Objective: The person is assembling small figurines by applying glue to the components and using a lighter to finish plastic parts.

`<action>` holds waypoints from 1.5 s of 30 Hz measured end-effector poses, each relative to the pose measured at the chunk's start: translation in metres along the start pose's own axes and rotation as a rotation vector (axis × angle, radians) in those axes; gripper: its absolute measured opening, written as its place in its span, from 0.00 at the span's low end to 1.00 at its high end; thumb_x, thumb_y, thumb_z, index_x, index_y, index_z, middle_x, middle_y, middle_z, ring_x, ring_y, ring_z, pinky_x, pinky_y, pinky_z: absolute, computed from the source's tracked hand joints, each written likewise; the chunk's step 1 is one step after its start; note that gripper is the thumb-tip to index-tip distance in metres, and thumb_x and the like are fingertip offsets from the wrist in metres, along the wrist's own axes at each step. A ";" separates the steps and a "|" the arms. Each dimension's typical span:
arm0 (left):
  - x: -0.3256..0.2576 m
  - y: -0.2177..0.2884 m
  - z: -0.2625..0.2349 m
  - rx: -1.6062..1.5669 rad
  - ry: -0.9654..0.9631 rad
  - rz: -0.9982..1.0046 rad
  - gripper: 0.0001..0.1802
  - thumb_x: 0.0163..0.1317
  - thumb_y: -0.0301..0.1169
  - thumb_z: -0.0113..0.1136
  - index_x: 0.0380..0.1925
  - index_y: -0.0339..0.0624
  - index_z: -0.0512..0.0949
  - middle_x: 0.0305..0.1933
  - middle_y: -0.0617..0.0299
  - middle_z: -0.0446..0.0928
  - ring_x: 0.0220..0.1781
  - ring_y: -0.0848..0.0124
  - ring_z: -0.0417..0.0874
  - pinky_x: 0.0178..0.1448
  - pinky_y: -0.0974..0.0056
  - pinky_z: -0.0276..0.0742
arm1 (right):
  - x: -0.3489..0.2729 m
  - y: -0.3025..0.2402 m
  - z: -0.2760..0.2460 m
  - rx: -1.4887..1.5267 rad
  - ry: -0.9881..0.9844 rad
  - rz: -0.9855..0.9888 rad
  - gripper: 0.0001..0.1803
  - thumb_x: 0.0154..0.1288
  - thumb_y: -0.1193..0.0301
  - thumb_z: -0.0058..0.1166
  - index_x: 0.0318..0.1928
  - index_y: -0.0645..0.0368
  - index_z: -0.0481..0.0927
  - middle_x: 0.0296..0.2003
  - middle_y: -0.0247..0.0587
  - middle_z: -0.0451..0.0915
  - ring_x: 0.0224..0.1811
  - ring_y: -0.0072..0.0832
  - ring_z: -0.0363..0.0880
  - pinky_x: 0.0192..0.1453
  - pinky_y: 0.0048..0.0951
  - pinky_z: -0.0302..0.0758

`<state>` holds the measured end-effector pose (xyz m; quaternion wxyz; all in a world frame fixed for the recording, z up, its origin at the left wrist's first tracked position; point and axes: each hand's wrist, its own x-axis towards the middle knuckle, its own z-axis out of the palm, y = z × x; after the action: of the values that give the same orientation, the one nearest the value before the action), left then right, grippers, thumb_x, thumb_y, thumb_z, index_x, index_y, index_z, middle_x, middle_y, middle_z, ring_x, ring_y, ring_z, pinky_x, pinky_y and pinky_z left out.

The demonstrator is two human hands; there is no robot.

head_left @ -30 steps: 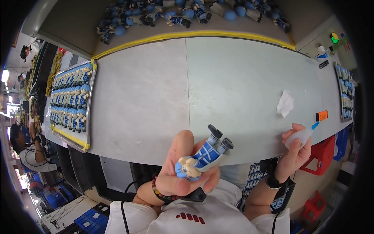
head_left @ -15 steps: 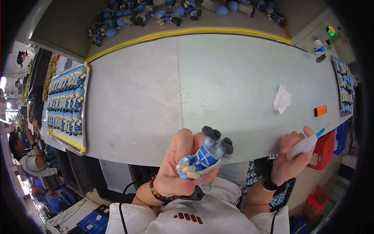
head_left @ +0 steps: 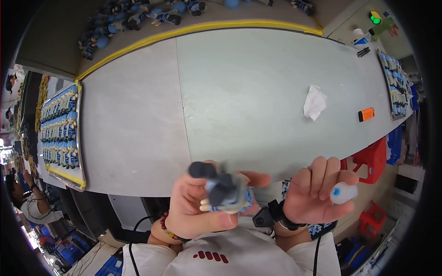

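My left hand (head_left: 189, 211) is closed around a small doll figurine (head_left: 225, 193) in blue and grey, just past the table's near edge. Its dark shoes point up toward the camera, and its head is hidden below; the near parts are blurred. To the right, my right hand (head_left: 317, 184) grips a small white squeeze bottle (head_left: 346, 195) with a blue tip. The bottle's tip end faces the camera, and its needle cannot be made out. The two hands are apart, with the bottle not touching the figurine.
A tray of figurines (head_left: 80, 138) in rows stands at the left, another tray (head_left: 382, 69) at the far right. More figurines (head_left: 165, 17) lie on the yellow-edged shelf. A crumpled tissue (head_left: 315, 102) and an orange-black box (head_left: 367, 114) lie on the table. A red stool (head_left: 372, 158) stands right.
My left hand has turned the figurine so its shoes face the camera. My right hand has come closer to it, and the bottle's tip has swung from pointing right toward the camera. The view has shifted.
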<state>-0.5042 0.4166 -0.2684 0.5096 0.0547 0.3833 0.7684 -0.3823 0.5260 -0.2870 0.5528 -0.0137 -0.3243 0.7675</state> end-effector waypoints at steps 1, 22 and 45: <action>0.003 -0.001 -0.013 -0.065 -0.236 0.019 0.28 0.42 0.24 0.66 0.45 0.38 0.66 0.42 0.47 0.73 0.37 0.64 0.72 0.38 0.65 0.68 | -0.001 -0.001 0.001 -0.004 0.001 0.000 0.18 0.59 0.57 0.52 0.43 0.56 0.72 0.21 0.29 0.59 0.22 0.17 0.55 0.23 0.19 0.53; -0.006 -0.007 0.013 0.295 -0.033 0.185 0.33 0.27 0.49 0.70 0.27 0.33 0.72 0.23 0.48 0.75 0.24 0.66 0.78 0.24 0.69 0.75 | -0.005 -0.013 0.003 -0.435 -0.195 -0.014 0.29 0.58 0.51 0.51 0.34 0.73 0.74 0.26 0.46 0.72 0.25 0.31 0.69 0.24 0.29 0.69; 0.001 -0.005 -0.015 -0.108 -0.424 0.002 0.32 0.35 0.19 0.72 0.44 0.30 0.69 0.44 0.48 0.74 0.47 0.64 0.76 0.51 0.61 0.70 | 0.003 -0.010 0.002 -0.458 -0.067 -0.296 0.23 0.60 0.50 0.45 0.38 0.60 0.69 0.22 0.31 0.58 0.25 0.20 0.56 0.24 0.20 0.54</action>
<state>-0.5081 0.4105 -0.2821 0.5801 0.1882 0.2260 0.7596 -0.3762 0.5294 -0.2791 0.6305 -0.0652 -0.5060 0.5850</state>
